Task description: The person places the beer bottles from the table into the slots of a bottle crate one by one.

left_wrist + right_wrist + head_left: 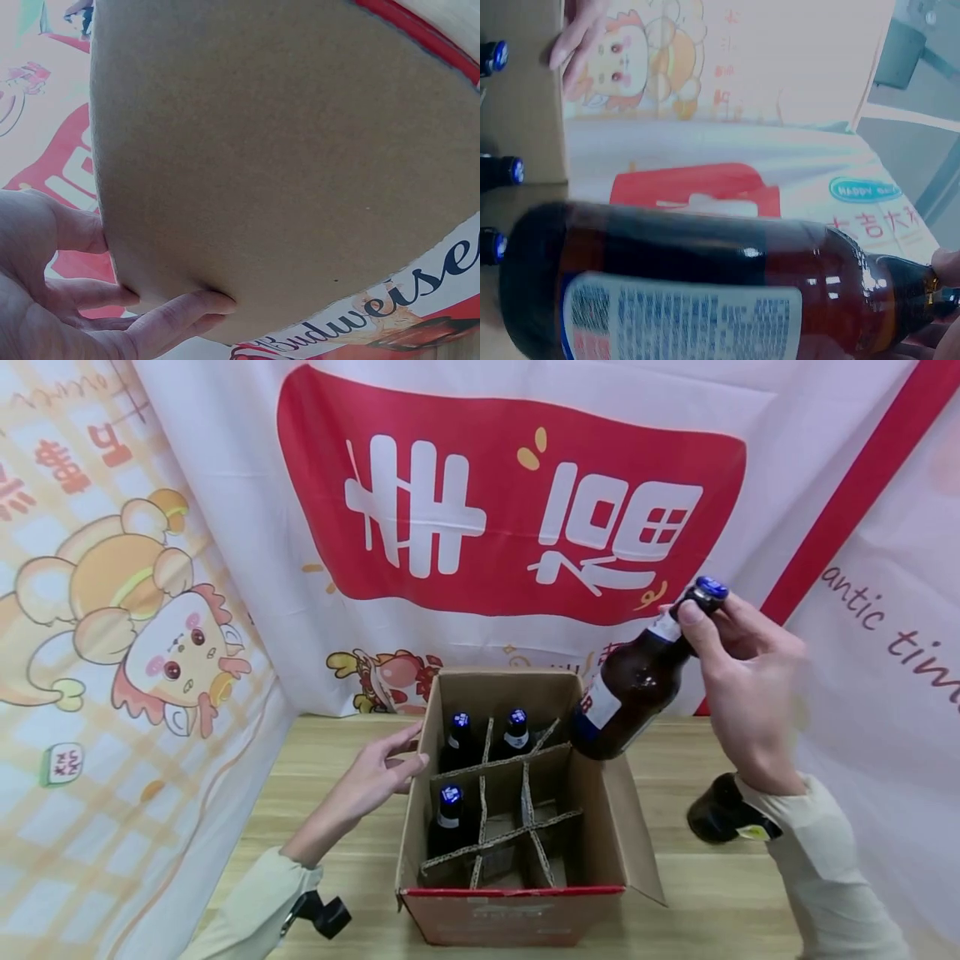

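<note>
My right hand (750, 685) grips the neck of a dark brown beer bottle (630, 693), which hangs tilted over the right edge of an open cardboard box (517, 918). The bottle's pale back label (682, 319) faces the right wrist camera. Inside the box, cardboard dividers (502, 839) form compartments. Three blue-capped bottles stand in them: one at the back left (461, 731), another at the back middle (517, 731), and one further forward on the left (450, 814). My left hand (378, 777) rests its extended fingers against the box's left side, touching a brown cardboard flap (285, 165).
The box stands on a light wooden table (345, 860). Its right flap (637, 843) folds outward. Behind hangs a white cloth with a red printed banner (502, 502); a printed cloth (112, 635) covers the left side. Cameras are strapped to both wrists.
</note>
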Action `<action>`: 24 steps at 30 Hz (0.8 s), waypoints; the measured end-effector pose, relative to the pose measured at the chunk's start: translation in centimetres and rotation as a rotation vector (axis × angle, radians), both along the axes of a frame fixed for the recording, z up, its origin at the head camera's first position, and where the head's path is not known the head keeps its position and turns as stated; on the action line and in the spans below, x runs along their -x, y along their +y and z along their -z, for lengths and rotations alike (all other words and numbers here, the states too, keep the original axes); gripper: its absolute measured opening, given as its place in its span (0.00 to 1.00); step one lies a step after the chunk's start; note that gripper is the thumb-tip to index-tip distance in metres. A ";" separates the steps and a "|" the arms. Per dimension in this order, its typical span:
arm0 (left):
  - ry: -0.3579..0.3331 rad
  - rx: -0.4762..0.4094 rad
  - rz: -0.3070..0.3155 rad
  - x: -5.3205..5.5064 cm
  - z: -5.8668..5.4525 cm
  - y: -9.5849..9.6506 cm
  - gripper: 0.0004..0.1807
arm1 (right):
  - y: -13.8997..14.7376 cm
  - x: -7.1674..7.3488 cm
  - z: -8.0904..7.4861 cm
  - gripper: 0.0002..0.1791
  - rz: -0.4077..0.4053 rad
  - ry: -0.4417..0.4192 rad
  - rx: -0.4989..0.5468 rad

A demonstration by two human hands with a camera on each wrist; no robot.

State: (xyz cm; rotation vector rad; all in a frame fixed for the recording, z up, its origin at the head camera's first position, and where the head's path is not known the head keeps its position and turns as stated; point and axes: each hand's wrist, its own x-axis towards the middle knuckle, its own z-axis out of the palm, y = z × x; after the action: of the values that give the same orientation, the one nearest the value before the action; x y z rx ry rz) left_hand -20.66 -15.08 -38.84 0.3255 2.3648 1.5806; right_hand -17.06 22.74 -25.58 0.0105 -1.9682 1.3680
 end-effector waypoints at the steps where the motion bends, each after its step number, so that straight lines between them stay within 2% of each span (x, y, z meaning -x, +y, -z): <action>1: 0.000 -0.002 0.001 0.0 0.0 0.0 0.36 | -0.3 0.0 0.1 0.20 -0.006 -0.004 -0.015; 3: 0.000 -0.006 0.001 0.0 0.0 0.0 0.36 | -0.9 0.2 0.3 0.19 -0.035 0.001 -0.049; 7: -0.004 -0.016 0.001 0.0 0.0 0.0 0.37 | -1.9 1.2 1.4 0.17 -0.154 0.028 -0.100; 9: -0.008 -0.020 0.000 0.0 0.0 0.0 0.37 | -2.2 1.7 2.0 0.16 -0.202 0.023 -0.152; 14: -0.018 -0.014 0.002 0.0 0.0 0.0 0.37 | -3.1 2.6 3.4 0.16 -0.262 0.003 -0.327; 18: -0.022 -0.018 0.000 0.1 0.0 0.0 0.36 | -3.6 3.1 3.9 0.18 -0.322 -0.068 -0.427; 24: -0.014 -0.024 0.011 0.1 0.0 -0.2 0.37 | -4.2 3.8 3.6 0.19 -0.398 -0.190 -0.542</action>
State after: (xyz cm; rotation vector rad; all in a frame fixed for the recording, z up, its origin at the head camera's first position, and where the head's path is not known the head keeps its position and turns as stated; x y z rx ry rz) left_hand -20.80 -15.28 -38.87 0.3313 2.3307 1.6021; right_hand -20.90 18.53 -29.22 0.5691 -2.5427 1.0476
